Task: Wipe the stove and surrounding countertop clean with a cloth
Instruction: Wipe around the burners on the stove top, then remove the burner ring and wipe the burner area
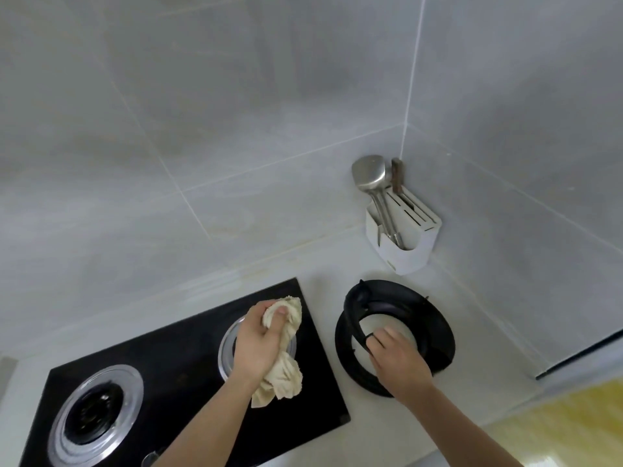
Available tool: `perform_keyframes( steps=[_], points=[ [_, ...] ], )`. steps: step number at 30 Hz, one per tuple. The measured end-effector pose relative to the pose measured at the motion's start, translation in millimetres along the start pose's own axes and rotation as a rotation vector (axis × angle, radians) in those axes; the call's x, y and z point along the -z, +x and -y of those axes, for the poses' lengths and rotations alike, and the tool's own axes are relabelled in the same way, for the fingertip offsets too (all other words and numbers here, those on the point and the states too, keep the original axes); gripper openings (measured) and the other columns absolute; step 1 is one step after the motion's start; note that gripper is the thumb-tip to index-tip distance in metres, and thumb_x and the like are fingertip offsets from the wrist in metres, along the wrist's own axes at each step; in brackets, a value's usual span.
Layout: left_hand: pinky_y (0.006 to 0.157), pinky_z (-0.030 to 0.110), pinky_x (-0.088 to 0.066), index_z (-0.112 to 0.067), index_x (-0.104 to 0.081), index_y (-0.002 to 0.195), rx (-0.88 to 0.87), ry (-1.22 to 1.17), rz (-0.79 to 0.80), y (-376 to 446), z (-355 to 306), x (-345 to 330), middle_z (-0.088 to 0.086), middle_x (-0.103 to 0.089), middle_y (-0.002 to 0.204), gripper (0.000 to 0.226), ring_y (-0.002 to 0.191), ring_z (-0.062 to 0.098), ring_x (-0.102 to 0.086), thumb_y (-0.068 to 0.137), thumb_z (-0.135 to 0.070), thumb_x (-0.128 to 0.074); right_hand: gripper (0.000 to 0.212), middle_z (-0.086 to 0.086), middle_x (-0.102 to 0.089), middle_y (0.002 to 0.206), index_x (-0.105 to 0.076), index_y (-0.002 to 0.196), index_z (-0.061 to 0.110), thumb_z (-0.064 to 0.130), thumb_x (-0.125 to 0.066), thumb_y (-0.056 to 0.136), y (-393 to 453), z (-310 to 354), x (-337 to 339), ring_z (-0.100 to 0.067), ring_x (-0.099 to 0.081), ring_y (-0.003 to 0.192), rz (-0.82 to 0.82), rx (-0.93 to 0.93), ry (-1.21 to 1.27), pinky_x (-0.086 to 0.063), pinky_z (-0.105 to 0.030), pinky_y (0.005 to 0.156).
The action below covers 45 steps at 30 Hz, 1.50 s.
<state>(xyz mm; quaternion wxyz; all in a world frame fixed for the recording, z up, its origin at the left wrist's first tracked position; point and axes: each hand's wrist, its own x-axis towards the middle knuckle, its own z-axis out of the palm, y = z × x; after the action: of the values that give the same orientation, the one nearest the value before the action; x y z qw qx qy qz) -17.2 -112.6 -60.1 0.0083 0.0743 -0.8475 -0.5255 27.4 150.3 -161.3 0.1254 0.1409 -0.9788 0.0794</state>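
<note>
One black glass stove [188, 358] is sitting in the counter [472, 392], and two burner wells are showing: the left burner [96, 407] is uncovered, while the right burner ring [226, 348] is lying mostly hidden under the left hand [258, 343]. That hand is gripping one beige cloth [283, 348], fingers curled round it, bunching it over the stove's far right corner area. The right hand [397, 360] is curling its fingers round the inner rim of one black pan support [394, 335], which is resting on the counter just beside the stove's right edge. In the counter's far right corner one white utensil holder [404, 230] is standing, carrying one steel spatula [371, 173] and one brown-handled tool [396, 175]
</note>
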Motion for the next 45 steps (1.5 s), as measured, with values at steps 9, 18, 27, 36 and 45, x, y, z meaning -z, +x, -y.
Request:
perform_keyframes(
  steps=[9,18,27,36,45],
  points=[
    [0.076,0.013,-0.043,-0.027,-0.068,0.108,0.007,0.043,0.000,-3.7,3.0,-4.6,-0.012,-0.071,0.102,0.011,0.095,0.002,-0.064,0.102,-0.031,-0.060,0.043,0.005,-0.053,0.081,-0.056,0.084,0.023,0.007,-0.083,0.054,-28.3,21.1,-45.8,-0.018,-0.048,0.079,0.195,-0.070,0.041,-0.054,-0.029,0.067],
    [0.076,0.017,-0.047,-0.044,-0.063,0.119,-0.001,0.217,0.111,-19.7,68.4,6.7,-0.020,-0.054,0.126,0.019,0.101,-0.006,-0.059,0.101,-0.043,-0.059,0.044,0.004,-0.056,0.085,-0.065,0.089,0.022,0.029,-0.092,0.055,-35.9,26.4,-45.0,-0.024,-0.054,0.080,0.153,-0.224,0.077,-0.048,-0.037,0.064],
    [0.095,0.047,-0.054,-0.028,-0.034,0.154,-0.208,0.904,0.348,-60.4,167.2,-20.5,0.001,-0.033,0.164,0.074,0.119,0.030,-0.061,0.087,-0.050,-0.056,0.057,0.001,-0.053,0.132,-0.057,0.122,0.022,0.023,-0.078,0.069,-69.9,88.9,-34.6,-0.023,-0.052,0.120,0.047,-0.355,0.336,-0.047,-0.042,0.100],
    [0.099,0.047,-0.048,-0.048,-0.033,0.153,-0.171,0.959,0.372,-54.0,188.2,6.3,-0.010,-0.039,0.161,0.075,0.120,0.023,-0.058,0.084,-0.073,-0.047,0.058,0.008,-0.040,0.152,-0.044,0.148,0.025,0.021,-0.052,0.090,-29.9,134.6,-71.2,-0.013,-0.038,0.139,0.300,-0.118,0.414,-0.038,-0.032,0.116],
    [0.104,0.046,-0.042,-0.035,-0.052,0.141,-0.238,1.074,0.304,-68.4,194.7,21.2,-0.002,-0.041,0.158,0.065,0.132,0.026,-0.048,0.083,-0.065,-0.058,0.059,0.004,-0.050,0.143,-0.054,0.144,0.025,0.019,-0.060,0.085,-21.4,155.9,-103.1,-0.018,-0.044,0.131,0.339,-0.133,0.440,-0.049,-0.037,0.103]
  ],
)
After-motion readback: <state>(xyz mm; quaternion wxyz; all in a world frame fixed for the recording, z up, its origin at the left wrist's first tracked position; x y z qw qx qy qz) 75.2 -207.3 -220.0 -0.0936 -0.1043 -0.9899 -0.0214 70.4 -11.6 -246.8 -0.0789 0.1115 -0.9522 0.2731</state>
